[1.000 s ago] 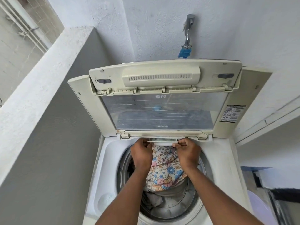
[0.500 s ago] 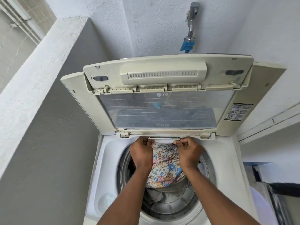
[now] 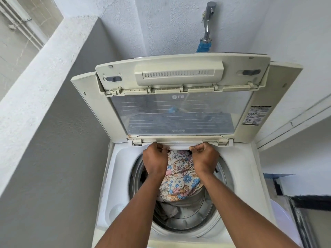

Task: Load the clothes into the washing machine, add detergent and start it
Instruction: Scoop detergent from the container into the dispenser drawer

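A cream-white top-loading washing machine point(image 3: 245, 176) stands in a corner of rough white walls, its yellowed folding lid with a clear ribbed window point(image 3: 172, 115) raised upright at the back. Both hands reach to the far edge of the opening: the left hand point(image 3: 155, 159) and the right hand point(image 3: 205, 158) are each clenched on an end of a white plastic drawer front point(image 3: 179, 146) just below the lid hinge. Between the forearms a floral cloth of cream fabric with blue, pink and orange flowers point(image 3: 180, 179) hangs from near the drawer down into the steel drum point(image 3: 189, 221); a grey garment point(image 3: 165, 209) lies lower in the drum, beside it.

The lid window bears a round logo and letters seen reversed — they read "re" from this side. A black-and-white instruction sticker point(image 3: 255, 115) on the lid's right frame is too small to read. A metal tap with a blue hose fitting point(image 3: 206, 29) juts from the wall above.
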Demonstrator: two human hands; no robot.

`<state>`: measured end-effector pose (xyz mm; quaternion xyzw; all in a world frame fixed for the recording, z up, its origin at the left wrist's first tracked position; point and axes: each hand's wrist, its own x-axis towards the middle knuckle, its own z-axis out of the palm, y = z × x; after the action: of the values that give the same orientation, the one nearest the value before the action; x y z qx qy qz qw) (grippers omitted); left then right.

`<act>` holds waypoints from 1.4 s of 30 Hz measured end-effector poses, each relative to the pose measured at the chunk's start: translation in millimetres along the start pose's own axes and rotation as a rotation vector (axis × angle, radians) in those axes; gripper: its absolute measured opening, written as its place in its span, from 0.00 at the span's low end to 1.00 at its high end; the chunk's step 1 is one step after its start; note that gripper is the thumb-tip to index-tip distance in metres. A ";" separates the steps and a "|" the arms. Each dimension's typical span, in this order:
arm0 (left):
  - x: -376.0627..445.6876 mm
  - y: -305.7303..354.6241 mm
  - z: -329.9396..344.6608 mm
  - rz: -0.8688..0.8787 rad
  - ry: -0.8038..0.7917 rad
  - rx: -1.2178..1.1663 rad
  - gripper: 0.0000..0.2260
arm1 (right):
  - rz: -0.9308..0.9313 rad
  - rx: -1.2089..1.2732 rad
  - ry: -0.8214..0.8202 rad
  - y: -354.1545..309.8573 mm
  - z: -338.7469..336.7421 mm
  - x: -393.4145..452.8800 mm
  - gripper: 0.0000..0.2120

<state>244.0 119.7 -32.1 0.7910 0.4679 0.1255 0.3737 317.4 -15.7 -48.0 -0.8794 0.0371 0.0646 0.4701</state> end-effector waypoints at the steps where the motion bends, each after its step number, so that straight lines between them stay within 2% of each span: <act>1: -2.3 0.3 -2.7 0.018 0.000 0.005 0.07 | 0.002 -0.023 0.001 -2.9 -2.5 -1.2 0.08; 5: -19.1 6.3 -20.6 0.103 0.027 0.017 0.09 | -0.042 -0.119 0.039 -19.6 -18.8 -13.3 0.08; 9: -36.1 18.3 -41.6 0.200 0.058 -0.008 0.14 | -0.163 -0.192 0.072 -41.1 -37.3 -24.5 0.10; 13: -45.9 35.9 -69.7 0.436 0.135 0.093 0.18 | -0.401 -0.268 0.100 -80.1 -64.6 -30.0 0.11; 19: -39.2 93.7 -128.8 0.803 0.356 0.171 0.19 | -0.684 -0.281 0.223 -168.2 -115.4 -29.1 0.10; 23: -24.8 145.1 -165.8 0.914 0.439 0.188 0.22 | -0.826 -0.287 0.296 -223.3 -140.9 -24.0 0.13; 25: -14.7 169.4 -178.6 0.925 0.408 0.205 0.26 | -0.849 -0.317 0.276 -245.0 -147.4 -17.6 0.16; 29: 13.7 206.4 -187.2 0.937 0.226 0.284 0.31 | -0.836 -0.493 0.124 -275.2 -150.0 1.1 0.25; 32: 29.7 225.0 -187.0 0.898 -0.001 0.339 0.30 | -0.815 -0.645 -0.028 -284.6 -148.0 18.5 0.24; 34: 34.2 229.3 -183.9 0.862 -0.099 0.349 0.26 | -0.789 -0.677 -0.083 -282.3 -146.3 27.5 0.22; 38: 41.1 223.9 -175.0 0.893 -0.051 0.318 0.18 | -0.800 -0.708 -0.099 -270.1 -140.1 36.4 0.22; 42: 42.8 230.0 -178.1 0.884 -0.025 0.330 0.19 | -0.817 -0.686 -0.046 -266.7 -136.4 36.9 0.21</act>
<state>317.8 174.8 247.1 0.9646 0.0953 0.1870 0.1595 398.2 18.8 240.8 -0.9238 -0.3418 -0.0959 0.1432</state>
